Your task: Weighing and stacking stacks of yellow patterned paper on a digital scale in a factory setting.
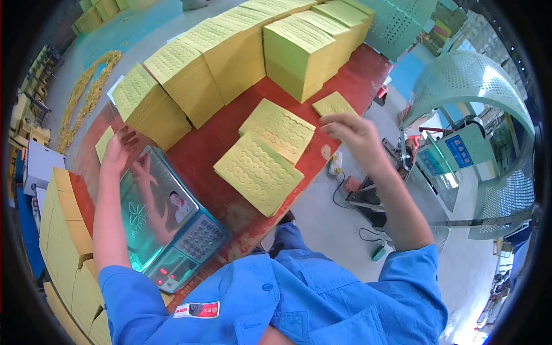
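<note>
My left hand is over the far left end of a teal electronic scale, its fingers apart and nothing seen in them. A small yellow sheet lies just beside it. Loosely bent, my right hand hovers past the table's right edge, somewhat blurred and without a visible load. Nearest to it is a thin yellow embossed stack. Between my hands, two low piles of yellow sheets with wavy embossed rows overlap on the red table: a nearer pile and a farther pile.
Tall stacks of yellow sheets line the back of the red table. More yellow stacks stand at the left. To the right are a machine with a perforated metal guard and cables on the grey floor.
</note>
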The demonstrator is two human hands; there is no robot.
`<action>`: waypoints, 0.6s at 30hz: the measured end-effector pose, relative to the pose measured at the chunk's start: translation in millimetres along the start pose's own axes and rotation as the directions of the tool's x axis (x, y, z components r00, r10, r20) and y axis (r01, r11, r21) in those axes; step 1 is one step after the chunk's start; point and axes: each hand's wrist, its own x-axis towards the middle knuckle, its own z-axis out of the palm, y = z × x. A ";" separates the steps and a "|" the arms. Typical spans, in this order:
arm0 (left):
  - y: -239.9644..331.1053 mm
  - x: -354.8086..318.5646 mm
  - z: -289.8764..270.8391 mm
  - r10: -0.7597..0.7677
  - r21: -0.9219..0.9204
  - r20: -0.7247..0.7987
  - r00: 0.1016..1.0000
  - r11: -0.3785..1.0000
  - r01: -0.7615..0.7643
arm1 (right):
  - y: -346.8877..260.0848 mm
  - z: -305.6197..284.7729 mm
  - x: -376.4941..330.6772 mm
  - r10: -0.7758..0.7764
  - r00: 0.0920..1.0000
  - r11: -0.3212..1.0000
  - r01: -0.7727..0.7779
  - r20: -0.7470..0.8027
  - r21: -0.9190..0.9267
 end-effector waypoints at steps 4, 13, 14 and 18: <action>-43.1 27.2 132.6 0.165 0.818 -0.414 0.895 0.499 0.287 | 5.5 -97.5 3.3 0.043 0.985 0.994 -0.025 -0.166 0.107; -67.8 31.1 213.5 0.251 0.668 -0.721 0.646 0.001 0.744 | 73.9 -213.8 90.6 0.054 0.994 0.968 -0.028 -0.098 0.249; -75.6 19.7 214.3 0.402 0.720 -0.651 0.643 0.059 0.692 | 74.1 -225.2 100.8 0.040 0.997 0.967 -0.020 -0.073 0.256; -94.0 14.0 245.9 0.589 0.661 -0.564 0.579 -0.099 0.744 | 87.7 -264.9 147.3 0.002 0.998 0.973 0.011 -0.056 0.231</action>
